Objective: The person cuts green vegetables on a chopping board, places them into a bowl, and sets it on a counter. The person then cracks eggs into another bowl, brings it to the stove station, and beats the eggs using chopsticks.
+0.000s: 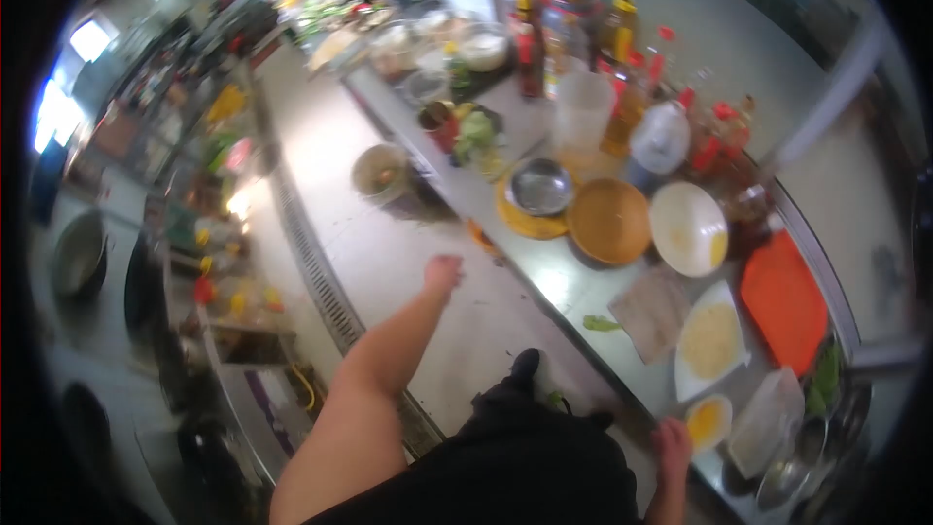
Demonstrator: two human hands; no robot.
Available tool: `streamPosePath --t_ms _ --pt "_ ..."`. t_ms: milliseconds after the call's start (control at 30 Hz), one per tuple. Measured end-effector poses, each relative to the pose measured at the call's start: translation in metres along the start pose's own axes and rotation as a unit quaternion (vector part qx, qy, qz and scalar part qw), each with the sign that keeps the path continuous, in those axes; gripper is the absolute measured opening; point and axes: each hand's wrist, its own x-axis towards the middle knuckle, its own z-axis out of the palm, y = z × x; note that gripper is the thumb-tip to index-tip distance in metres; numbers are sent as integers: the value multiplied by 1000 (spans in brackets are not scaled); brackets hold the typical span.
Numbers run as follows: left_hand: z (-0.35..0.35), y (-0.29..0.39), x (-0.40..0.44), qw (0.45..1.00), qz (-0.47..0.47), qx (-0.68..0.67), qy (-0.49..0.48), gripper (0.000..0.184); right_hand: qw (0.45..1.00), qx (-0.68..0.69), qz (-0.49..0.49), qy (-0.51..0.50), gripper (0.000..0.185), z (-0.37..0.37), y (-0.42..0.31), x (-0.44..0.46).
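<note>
My left hand [443, 274] is out over the floor, left of the counter, loosely open with nothing visible in it. At the counter's near edge, my right hand [673, 449] is loosely open beside a small bowl of yellow liquid [708, 423]; whether they touch cannot be made out. Just beyond that bowl lie a white dish of pale food [709, 340] and a brown cloth or board [651, 313]. Motion blurs both hands somewhat.
The counter [554, 277] also bears a metal bowl [540, 187], an orange-brown bowl [608, 222], a white bowl [688, 229], a red board [785, 301] and several bottles. A bin [384, 175] stands on the floor [330, 165]. Shelves line the left side.
</note>
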Motion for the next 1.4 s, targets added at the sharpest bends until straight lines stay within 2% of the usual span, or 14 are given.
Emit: streamPosePath --t_ms 167,267,333,367,433,567,633,767,967,1033,1100,1200,1267,1400 --pt "123 -20 -130 945 20 110 -306 26 994 -74 -18 78 21 -17 -14 -23" --pt "187 -14 -188 867 -9 188 -461 24 989 -87 -22 116 25 -39 -16 -20" --pt "227 -9 -235 774 26 248 -582 27 984 -106 -40 140 25 -56 -19 -6" --pt "245 2 -259 769 27 252 -586 27 983 -103 -37 146 25 -65 -22 3" --pt "277 12 -307 694 -3 324 -642 37 972 -136 -120 147 25 -81 -23 19" --pt "340 -29 -356 696 -8 336 -635 47 975 -154 -110 117 24 -110 -47 65" --pt "363 -46 -370 711 15 369 -598 45 966 -169 -174 92 25 -122 -45 93" --pt "385 -81 -374 759 -18 331 -560 36 973 -132 -190 19 27 -131 -44 115" --pt "367 -36 -391 779 4 326 -536 28 974 -130 -179 -39 27 -139 -38 112" --pt "354 -27 -390 798 5 314 -514 31 967 -134 -219 -3 27 -138 -36 108" --pt "339 -12 -385 810 2 307 -500 30 898 -263 -342 78 26 -134 -44 102" --pt "308 19 -379 831 -4 296 -471 29 886 -262 -379 46 25 -117 -50 95" --pt "291 44 -378 836 -17 291 -465 27 960 -148 -231 -61 25 -104 -46 93" --pt "262 61 -356 848 -11 276 -453 27 980 -123 -109 -109 24 -63 -71 65"
